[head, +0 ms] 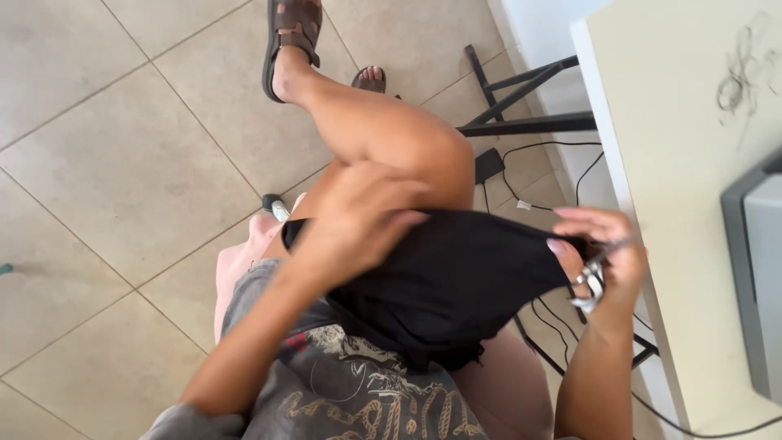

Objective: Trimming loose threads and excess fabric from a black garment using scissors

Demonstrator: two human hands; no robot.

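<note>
Grey printed T-shirt (358,391) fills the bottom edge, closest to the lens, faded graphic on the front. Just above it, the left hand (358,216) is closed on the upper left edge of a black piece of fabric (448,281), fingers curled over the cloth and pinching it. Right hand (607,244) grips the fabric's opposite end, fingers bent around it; a small pair of scissors (590,281) with shiny metal loops sits in the same hand, at the cloth's right tip. Blades mostly hidden by fingers and cloth, can't tell whether they are apart.

Fabric: plain black, matte, no print visible. Pulled taut along the top edge between both hands, then sagging in a loose fold down over the lap. Lower edge looks uneven, slightly frayed. It sits over the thighs, in front of the raised left knee.

Outward: crossed bare leg with a brown sandal (292,41) on the foot, toes of the other foot just beside it. Beige tiled floor (114,171) underneath. Black cables (529,175) trail by black metal table legs (521,102). On the right, a pale cream tabletop (692,163) with a pencil scribble and a grey device (757,277) at the frame edge.
</note>
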